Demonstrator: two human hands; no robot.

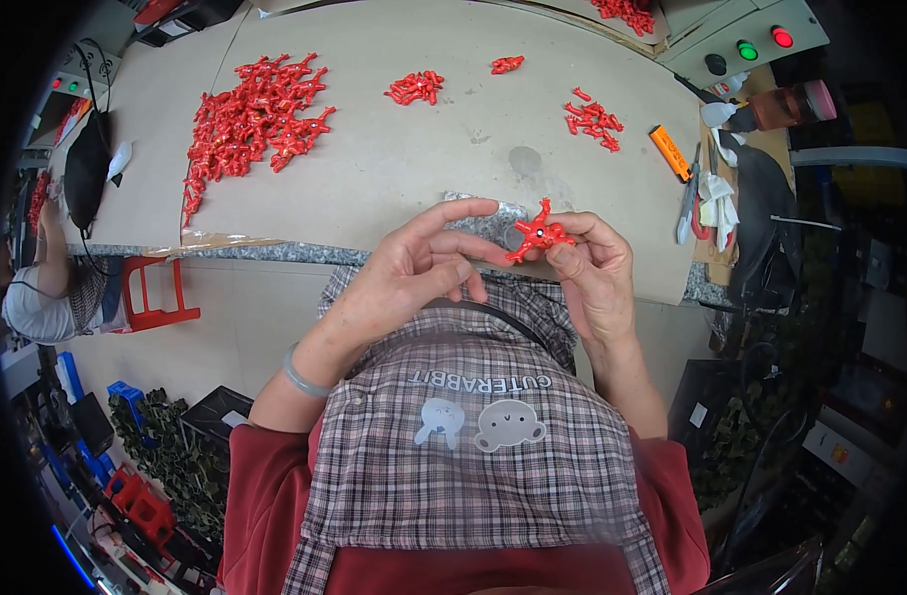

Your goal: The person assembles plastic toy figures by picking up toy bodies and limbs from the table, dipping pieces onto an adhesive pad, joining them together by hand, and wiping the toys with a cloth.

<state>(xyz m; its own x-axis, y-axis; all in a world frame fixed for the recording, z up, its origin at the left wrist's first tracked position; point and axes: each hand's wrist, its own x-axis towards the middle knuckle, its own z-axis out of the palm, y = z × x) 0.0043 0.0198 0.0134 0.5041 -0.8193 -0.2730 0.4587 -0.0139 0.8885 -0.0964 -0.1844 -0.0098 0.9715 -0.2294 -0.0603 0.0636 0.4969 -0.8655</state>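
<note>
A small glossy red figure (pixel 541 234), with limbs sticking out and a pale spot in its middle, is pinched between the thumb and fingers of my right hand (pixel 600 270). Just to its left is my left hand (pixel 406 268), fingers apart and index stretched out. One left fingertip comes close to the figure's lower limb; whether it touches, I cannot tell. Both hands are over the table's near edge. On the table (pixel 394 149) lie a big pile of red figures (pixel 255 114), a smaller heap (pixel 415 87), a single red piece (pixel 507 64) and several loose red parts (pixel 594 121).
An orange box cutter (pixel 669 154), scissors (pixel 704 193) and a crumpled white cloth (pixel 717 198) lie at the right. Behind them are a bottle of reddish liquid (pixel 786 107) and a control box with lit buttons (pixel 756 45). Another person (pixel 52 288) sits far left beside a red stool (pixel 161 296).
</note>
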